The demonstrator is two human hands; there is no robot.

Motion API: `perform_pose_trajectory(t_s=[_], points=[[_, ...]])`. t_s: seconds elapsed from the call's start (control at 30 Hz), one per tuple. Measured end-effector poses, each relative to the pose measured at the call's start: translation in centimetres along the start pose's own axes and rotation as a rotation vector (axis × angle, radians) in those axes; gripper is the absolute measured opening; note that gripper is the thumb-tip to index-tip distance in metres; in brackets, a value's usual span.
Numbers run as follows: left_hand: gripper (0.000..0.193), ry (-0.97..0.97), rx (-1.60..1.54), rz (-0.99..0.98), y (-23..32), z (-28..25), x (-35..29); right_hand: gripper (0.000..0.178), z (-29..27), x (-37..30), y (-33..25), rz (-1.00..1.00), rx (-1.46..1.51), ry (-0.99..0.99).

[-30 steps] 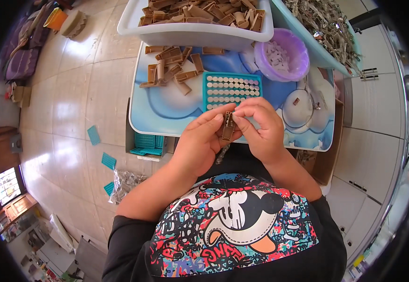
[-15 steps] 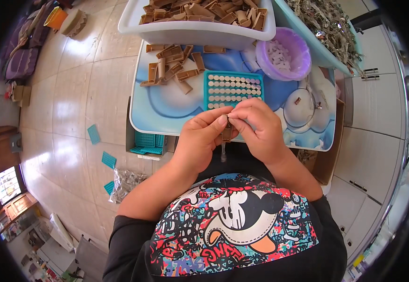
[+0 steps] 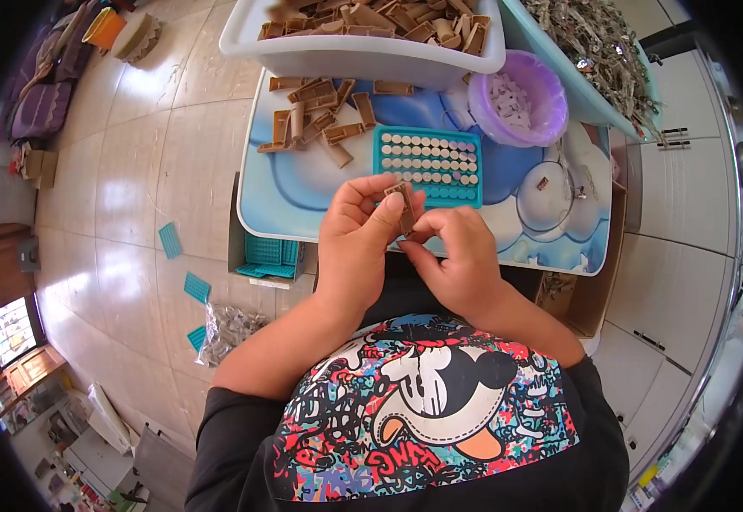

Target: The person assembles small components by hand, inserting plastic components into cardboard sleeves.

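Observation:
Near the table's front edge, my left hand (image 3: 356, 235) is closed around a small brown plastic casing (image 3: 400, 212), its thumb pressed along the face. The casing is narrow and slightly tilted. At its lower end my right hand (image 3: 458, 252) pinches with thumb and forefinger; what those fingertips grip, if anything, is too small to make out. Just beyond the hands lies a teal tray (image 3: 475, 201) with rows of round, pale discs (image 3: 427, 152) like button cells. Its nearest row shows teal without pale discs, and my left hand covers one corner.
Loose brown casings (image 3: 337, 132) lie at the table's left. Behind stands a white tub (image 3: 371, 61) of brown casings, beside a purple bowl (image 3: 479, 111) of small white parts and a pale-blue bin (image 3: 551, 60) of tangled clear parts. Teal trays (image 3: 269, 256) fill a box below.
My left hand has tipped the casing and raised it a little. My right hand has shifted from the casing's top down to its lower end. The clear piece dangling below is now out of sight.

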State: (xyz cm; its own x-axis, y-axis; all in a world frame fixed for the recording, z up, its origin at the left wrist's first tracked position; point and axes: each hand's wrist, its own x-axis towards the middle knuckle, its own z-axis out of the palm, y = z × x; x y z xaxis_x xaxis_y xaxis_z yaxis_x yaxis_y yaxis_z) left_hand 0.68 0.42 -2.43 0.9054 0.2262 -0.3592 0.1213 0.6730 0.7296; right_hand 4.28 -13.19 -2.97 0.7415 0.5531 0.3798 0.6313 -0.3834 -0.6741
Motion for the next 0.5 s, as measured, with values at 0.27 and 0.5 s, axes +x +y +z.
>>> perform_pose_trajectory(t_s=[0.27, 0.5], points=[[0.019, 0.009, 0.009, 0.010, 0.01, -0.57, 0.30, 0.019, -0.83, 0.04, -0.28, 0.113, 0.176, 0.028], [0.021, 0.021, 0.026, -0.032, 0.16, -0.44, 0.21, 0.019, -1.00, 0.41, 0.31, -0.074, 0.035, -0.096]])
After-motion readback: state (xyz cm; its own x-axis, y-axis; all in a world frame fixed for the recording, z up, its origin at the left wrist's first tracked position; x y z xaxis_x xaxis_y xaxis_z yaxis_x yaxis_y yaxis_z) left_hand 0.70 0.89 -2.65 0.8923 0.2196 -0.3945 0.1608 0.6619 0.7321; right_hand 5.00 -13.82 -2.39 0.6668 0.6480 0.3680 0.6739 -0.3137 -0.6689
